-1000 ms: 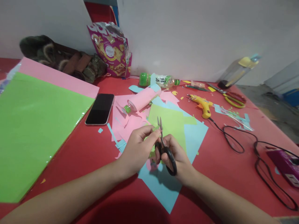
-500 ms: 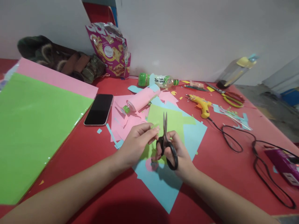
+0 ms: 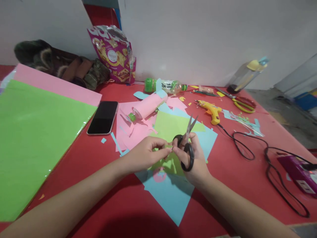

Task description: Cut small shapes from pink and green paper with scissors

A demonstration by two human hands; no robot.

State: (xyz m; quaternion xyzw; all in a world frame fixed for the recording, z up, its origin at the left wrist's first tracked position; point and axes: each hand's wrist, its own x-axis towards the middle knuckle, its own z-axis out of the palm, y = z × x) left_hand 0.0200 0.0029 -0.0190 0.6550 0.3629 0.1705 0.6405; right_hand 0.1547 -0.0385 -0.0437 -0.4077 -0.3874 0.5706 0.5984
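Observation:
My left hand (image 3: 151, 152) pinches a small light-green paper piece (image 3: 168, 146), partly hidden by the fingers. Black-handled scissors (image 3: 189, 127) sit in my right hand (image 3: 195, 162), blades pointing up and slightly apart. The right thumb and fingertips meet the left fingertips at the paper piece. Below both hands lie a green paper sheet (image 3: 173, 124) and a blue paper sheet (image 3: 170, 201). A pink round paper cutout (image 3: 159, 175) rests on them, close under my left hand. Behind, a bottle wrapped in pink paper (image 3: 150, 106) lies on its side.
A phone (image 3: 103, 118) and green sheets in clear plastic (image 3: 42, 142) lie left. To the right are a yellow glue gun (image 3: 210, 110), its looping black cord (image 3: 247, 155), a purple power strip (image 3: 298, 175) and larger scissors (image 3: 239, 100). A snack bag (image 3: 114, 56) stands behind.
My right hand has turned the scissors, so the blades lean right and have spread a little. Its fingertips have come to my left fingertips at the green piece.

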